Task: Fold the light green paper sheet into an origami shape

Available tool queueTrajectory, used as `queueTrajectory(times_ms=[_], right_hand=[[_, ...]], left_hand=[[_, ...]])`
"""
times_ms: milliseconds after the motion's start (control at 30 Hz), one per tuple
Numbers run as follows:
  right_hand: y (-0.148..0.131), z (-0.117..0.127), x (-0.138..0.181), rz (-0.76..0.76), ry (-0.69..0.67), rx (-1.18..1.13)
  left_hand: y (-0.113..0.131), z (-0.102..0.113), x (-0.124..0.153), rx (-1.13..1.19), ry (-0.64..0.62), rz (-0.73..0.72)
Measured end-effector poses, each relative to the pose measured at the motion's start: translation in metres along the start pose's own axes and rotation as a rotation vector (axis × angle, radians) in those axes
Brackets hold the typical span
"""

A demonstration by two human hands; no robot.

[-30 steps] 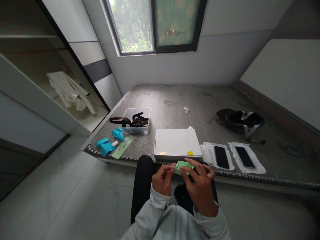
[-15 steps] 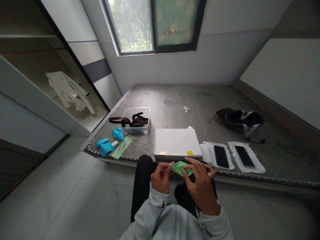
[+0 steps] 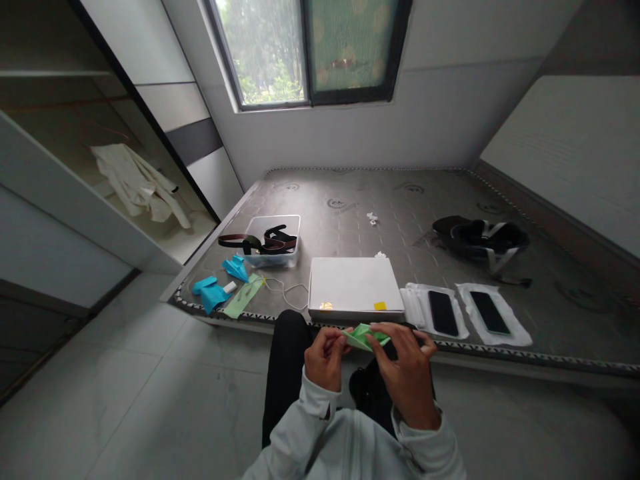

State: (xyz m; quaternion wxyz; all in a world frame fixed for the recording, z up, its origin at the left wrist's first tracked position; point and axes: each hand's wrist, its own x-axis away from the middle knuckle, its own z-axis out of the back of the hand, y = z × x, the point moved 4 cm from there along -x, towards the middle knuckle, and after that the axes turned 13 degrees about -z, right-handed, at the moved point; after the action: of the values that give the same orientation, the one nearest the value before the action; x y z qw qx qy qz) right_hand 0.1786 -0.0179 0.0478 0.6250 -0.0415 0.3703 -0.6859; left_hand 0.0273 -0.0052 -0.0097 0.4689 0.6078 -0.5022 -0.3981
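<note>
Between my hands, over my lap, is a folded piece of green paper [image 3: 361, 335] with creased, partly raised flaps. My left hand [image 3: 325, 357] pinches its left corner between thumb and fingertips. Around the right side, my right hand [image 3: 404, 370] grips the paper with the thumb at the near edge and the fingers over the far edge. Just beyond the hands lies a white flat box [image 3: 354, 283] with a yellow sticky note [image 3: 380, 306] near its front edge.
On the mattress [image 3: 340, 190], a clear bin [image 3: 275, 260] holds belts [image 3: 275, 241]. Blue folded papers [image 3: 213, 293] and a green strip [image 3: 244, 297] lie left. Two phones [image 3: 443, 313] on white wrapping lie right, before a dark cap-like bag [image 3: 477, 239]. An open wardrobe [image 3: 150, 247] stands left.
Both hands and the green paper have shifted slightly to the right and down. The paper's flaps look a little differently tilted. Everything on the mattress stays in place.
</note>
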Motion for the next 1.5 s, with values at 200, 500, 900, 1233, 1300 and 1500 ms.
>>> queueTrajectory(times_ms=[200,500,900,1233,1300,1500], right_hand=[[0.012,-0.004,-0.001,-0.094,-0.017,-0.003],[0.014,-0.007,0.0,-0.082,-0.203,-0.084],[0.018,-0.011,0.001,-0.097,-0.255,-0.121],[0.019,-0.005,0.0,-0.042,-0.442,-0.091],[0.019,-0.003,0.0,-0.016,-0.487,-0.088],[0.017,-0.003,0.0,0.014,-0.457,-0.106]], left_hand=[[-0.001,0.0,0.001,0.035,0.058,0.025],[0.001,-0.001,0.003,0.025,0.014,0.038],[0.002,-0.003,0.004,0.017,-0.009,0.077],[0.001,0.0,0.004,0.032,0.03,0.068],[-0.002,0.0,0.004,0.038,0.029,0.08],[-0.003,-0.003,0.004,0.007,-0.026,0.086]])
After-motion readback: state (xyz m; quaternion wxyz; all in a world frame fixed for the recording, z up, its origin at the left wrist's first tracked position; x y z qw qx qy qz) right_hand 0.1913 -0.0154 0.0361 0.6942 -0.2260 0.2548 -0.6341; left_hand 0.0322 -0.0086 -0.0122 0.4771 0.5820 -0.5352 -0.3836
